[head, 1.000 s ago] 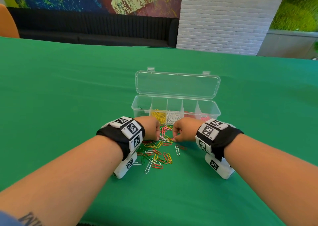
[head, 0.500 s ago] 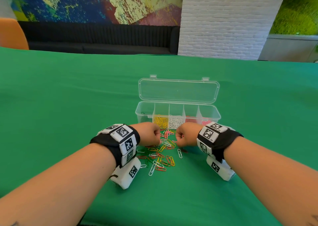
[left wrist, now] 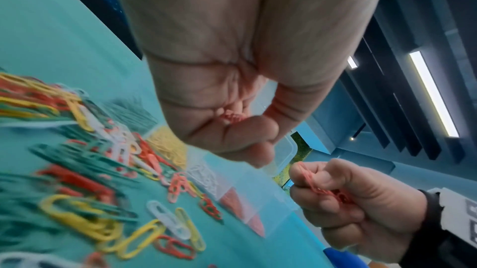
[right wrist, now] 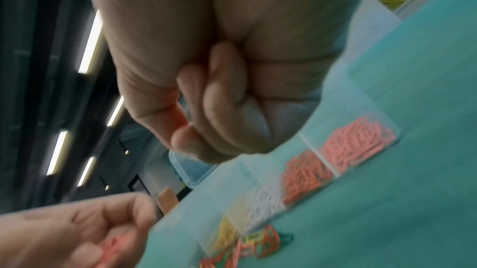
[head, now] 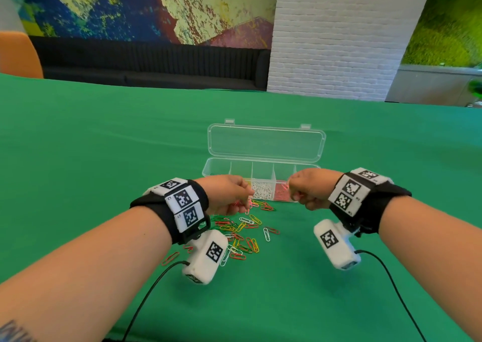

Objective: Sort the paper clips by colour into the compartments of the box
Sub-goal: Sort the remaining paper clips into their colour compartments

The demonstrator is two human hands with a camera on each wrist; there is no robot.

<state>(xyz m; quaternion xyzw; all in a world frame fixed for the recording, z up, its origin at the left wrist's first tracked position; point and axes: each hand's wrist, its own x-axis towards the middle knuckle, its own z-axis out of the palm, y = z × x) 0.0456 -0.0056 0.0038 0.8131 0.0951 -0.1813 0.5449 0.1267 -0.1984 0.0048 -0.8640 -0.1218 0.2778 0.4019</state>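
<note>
A clear box (head: 215, 169) with its lid (head: 266, 143) open stands mid-table. White clips (head: 262, 190) and red clips (head: 281, 193) show in its middle compartments; the right wrist view adds pink clips (right wrist: 358, 145) at the right end and yellow clips (right wrist: 228, 231) left of the white. A mixed pile of paper clips (head: 242, 233) lies in front of the box. My left hand (head: 243, 195) hovers over the pile's far edge, curled round pink clips (left wrist: 232, 117). My right hand (head: 293, 191) is raised at the box's front right, pinching reddish clips (left wrist: 317, 188).
Green cloth (head: 104, 146) covers the whole table. Cables (head: 146, 294) trail from the wrist cameras toward the near edge. A dark sofa (head: 146, 62) and a white brick pillar (head: 336, 36) stand beyond the far edge.
Both hands have lifted off the pile with clips in them. The right hand has risen toward the box's right compartments; the left has moved a little forward.
</note>
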